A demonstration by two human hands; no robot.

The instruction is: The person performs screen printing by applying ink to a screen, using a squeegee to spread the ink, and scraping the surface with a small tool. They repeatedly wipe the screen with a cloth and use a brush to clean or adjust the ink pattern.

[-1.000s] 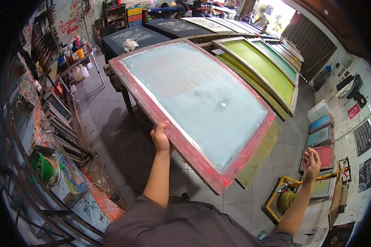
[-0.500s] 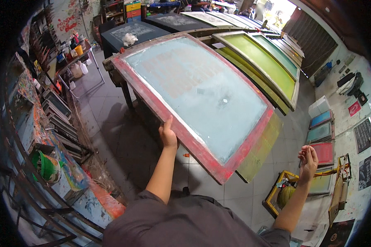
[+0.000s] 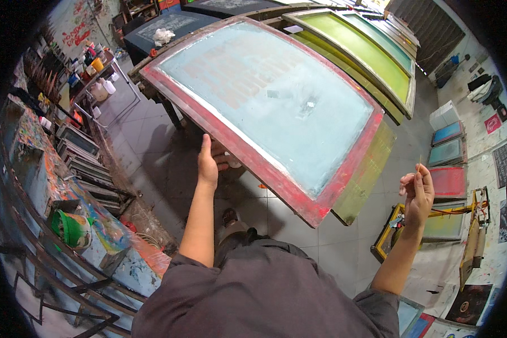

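A large screen-printing frame (image 3: 298,127) with a red border and pale blue mesh lies tilted in front of me, faint lettering on its far part. My left hand (image 3: 209,167) is at the near left edge of that frame, thumb up and fingers spread beside and below the rim. The thumb tip is at the edge; whether it touches I cannot tell. Off to the right, my right hand (image 3: 418,194) is raised and pinches a thin stick (image 3: 420,160) that points upward. Its lower end is hidden by the fingers.
A yellow-green panel (image 3: 372,174) juts out under the red frame. Beyond stand lime screens (image 3: 357,48) and dark-topped tables (image 3: 169,36). Stacked frames (image 3: 87,152) and a green bucket (image 3: 70,228) line the left side. Frames (image 3: 448,183) lean at the right wall, near a yellow-framed stand (image 3: 388,239).
My left hand has slid left along the frame's edge, and its grip has loosened into spread fingers. The right hand still pinches the stick, now slightly higher in view. The view has shifted downward.
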